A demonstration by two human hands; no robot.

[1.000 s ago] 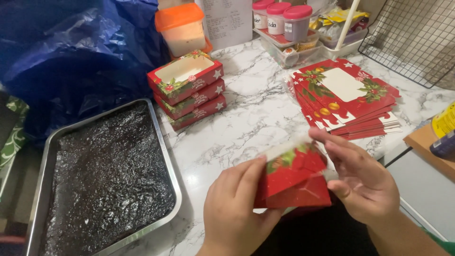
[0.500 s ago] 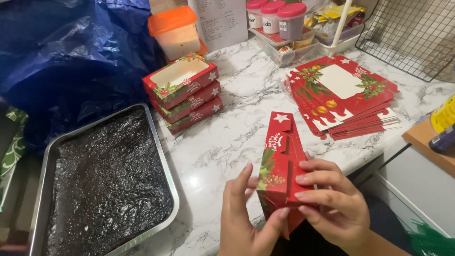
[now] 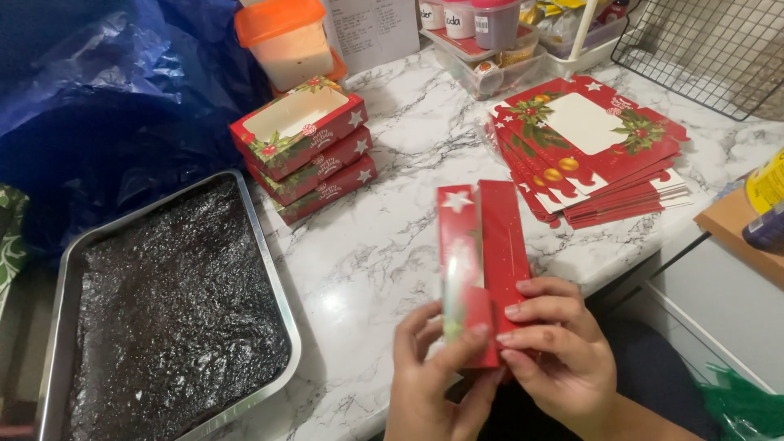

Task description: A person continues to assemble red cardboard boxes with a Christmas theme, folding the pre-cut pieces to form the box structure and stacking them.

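Both my hands hold a partly folded red gift box (image 3: 482, 257) with stars and holly print, standing on end above the marble counter's front edge. My left hand (image 3: 433, 384) pinches its lower left flap with thumb and fingers. My right hand (image 3: 559, 351) presses fingers against its lower right side. A stack of flat, unfolded red boxes (image 3: 588, 151) lies to the upper right. Three folded red window boxes (image 3: 306, 151) are stacked at centre left.
A metal tray (image 3: 269, 269) of dark brownie slab sits at the left. Blue plastic sheeting (image 3: 106, 90) lies behind it. An orange-lidded tub (image 3: 286, 41), a paper sheet, jars in a clear bin (image 3: 490, 49) and a wire rack (image 3: 710, 49) line the back.
The box was held low and flat a second ago. It has been turned upright and lifted, its long side now facing me, with my fingers shifted to its lower end.
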